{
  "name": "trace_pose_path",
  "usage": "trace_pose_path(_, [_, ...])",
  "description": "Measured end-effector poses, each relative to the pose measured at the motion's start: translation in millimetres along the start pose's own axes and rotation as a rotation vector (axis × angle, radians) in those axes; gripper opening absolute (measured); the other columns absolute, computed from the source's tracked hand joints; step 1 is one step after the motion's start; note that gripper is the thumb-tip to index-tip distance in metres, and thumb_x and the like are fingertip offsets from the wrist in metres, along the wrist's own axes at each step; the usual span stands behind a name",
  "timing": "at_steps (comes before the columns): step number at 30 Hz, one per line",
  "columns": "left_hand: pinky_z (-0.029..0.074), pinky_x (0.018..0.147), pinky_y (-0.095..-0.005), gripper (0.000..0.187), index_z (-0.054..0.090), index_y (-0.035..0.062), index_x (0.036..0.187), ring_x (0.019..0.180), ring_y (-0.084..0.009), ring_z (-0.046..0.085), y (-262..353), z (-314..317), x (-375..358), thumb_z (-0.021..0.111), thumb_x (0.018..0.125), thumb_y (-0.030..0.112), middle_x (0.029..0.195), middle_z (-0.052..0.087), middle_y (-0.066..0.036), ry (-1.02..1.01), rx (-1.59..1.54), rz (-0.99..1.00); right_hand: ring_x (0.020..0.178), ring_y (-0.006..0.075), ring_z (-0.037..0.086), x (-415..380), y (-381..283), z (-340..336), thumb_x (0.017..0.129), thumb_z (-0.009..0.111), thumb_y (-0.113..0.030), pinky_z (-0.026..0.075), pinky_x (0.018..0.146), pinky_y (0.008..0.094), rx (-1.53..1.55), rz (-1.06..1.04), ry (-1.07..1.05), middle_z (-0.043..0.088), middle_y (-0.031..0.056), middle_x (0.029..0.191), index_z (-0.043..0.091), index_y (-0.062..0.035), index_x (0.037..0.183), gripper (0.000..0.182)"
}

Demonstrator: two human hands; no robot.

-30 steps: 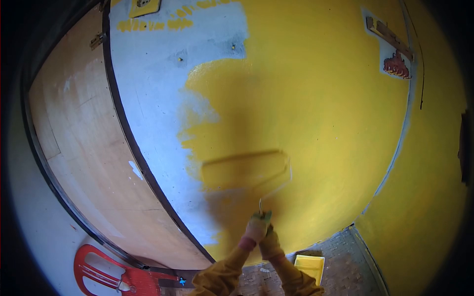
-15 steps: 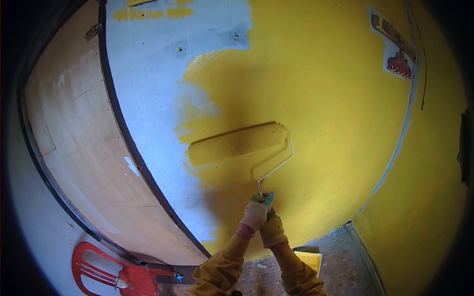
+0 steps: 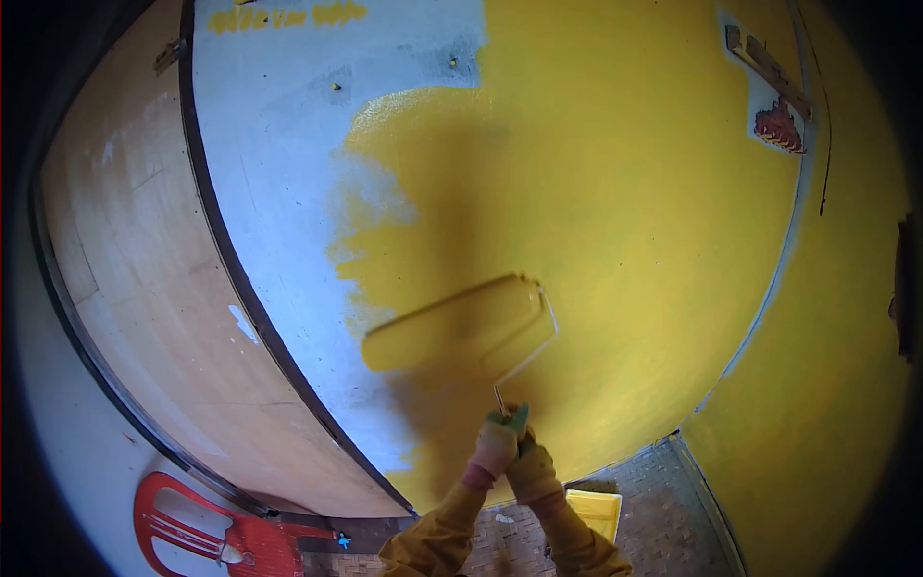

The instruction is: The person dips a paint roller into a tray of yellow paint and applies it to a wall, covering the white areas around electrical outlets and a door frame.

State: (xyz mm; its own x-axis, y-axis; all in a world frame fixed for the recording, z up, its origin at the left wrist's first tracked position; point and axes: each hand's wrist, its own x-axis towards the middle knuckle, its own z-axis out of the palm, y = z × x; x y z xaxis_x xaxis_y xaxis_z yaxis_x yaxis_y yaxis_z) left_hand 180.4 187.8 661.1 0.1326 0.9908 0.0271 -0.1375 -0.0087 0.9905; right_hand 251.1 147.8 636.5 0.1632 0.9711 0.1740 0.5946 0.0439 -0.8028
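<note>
A wide paint roller (image 3: 452, 322), its sleeve coated in yellow, lies slightly tilted against the wall (image 3: 596, 192), over the border between yellow paint and the pale unpainted part (image 3: 279, 173). Its thin wire frame runs down from the roller's right end to the handle. Both hands wear gloves and are wrapped round that handle, close together. My left hand (image 3: 496, 444) sits a little higher and to the left; my right hand (image 3: 531, 468) is just below and to the right. The handle itself is mostly hidden by the gloves.
A yellow paint tray (image 3: 596, 512) lies on the woven floor (image 3: 663, 500) below the wall. At the lower left stands a red plastic chair (image 3: 260, 543). A wooden panel (image 3: 163, 240) with a dark frame is on the left. A wooden strip (image 3: 769, 72) is fixed at the upper right.
The roller has moved down the wall, with both hands lower too and still on the handle. More yellow covers the wall along its path, and the view has shifted slightly.
</note>
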Motion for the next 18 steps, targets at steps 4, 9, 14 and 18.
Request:
trace_pose_path(4, [0.037, 0.045, -0.0231, 0.023, 0.057, 0.0024, 0.077, 0.049, -0.0089, 0.047, -2.0, -4.8, -3.3, 0.055, 0.079, 0.025, 0.056, 0.053, -0.002, 0.058, 0.043, 0.004, 0.070, 0.0379, 0.055, -8.7, 9.1, 16.4, 0.073, 0.052, -0.029, 0.044, 0.059, 0.0434, 0.068, -0.063, -0.001, 0.057, 0.0199, 0.071, 0.047, -0.0083, 0.091, 0.028])
trace_pose_path(9, [0.038, 0.045, -0.0235, 0.022, 0.055, 0.0005, 0.083, 0.046, -0.0104, 0.046, -79.4, -18.0, -33.9, 0.056, 0.078, 0.022, 0.055, 0.050, -0.002, 0.061, 0.064, -0.276, 0.076, 0.0367, 0.054, -49.2, 60.4, 58.4, 0.073, 0.054, -0.028, 0.045, 0.062, 0.0403, 0.184, -0.103, 0.036, 0.057, 0.0188, 0.080, 0.042, -0.0087, 0.103, 0.038])
trace_pose_path(14, [0.038, 0.045, -0.0241, 0.020, 0.053, 0.0009, 0.080, 0.047, -0.0112, 0.046, -38.8, -1.1, -17.1, 0.054, 0.080, 0.021, 0.056, 0.050, -0.003, 0.079, -0.130, -0.167, 0.077, 0.0342, 0.055, -25.0, 36.2, 23.5, 0.073, 0.055, -0.026, 0.044, 0.062, 0.0383, -0.089, 0.055, -0.128, 0.058, 0.0159, 0.083, 0.040, -0.0072, 0.106, 0.041])
trace_pose_path(18, [0.038, 0.045, -0.0251, 0.019, 0.050, 0.0014, 0.076, 0.046, -0.0135, 0.047, -43.9, 0.8, -20.8, 0.052, 0.081, 0.019, 0.052, 0.045, -0.002, 0.062, -0.159, -0.085, 0.078, 0.0337, 0.055, -24.1, 55.0, 26.2, 0.073, 0.056, -0.025, 0.044, 0.062, 0.0391, -0.028, -0.103, -0.142, 0.057, 0.0188, 0.085, 0.040, -0.0054, 0.104, 0.040])
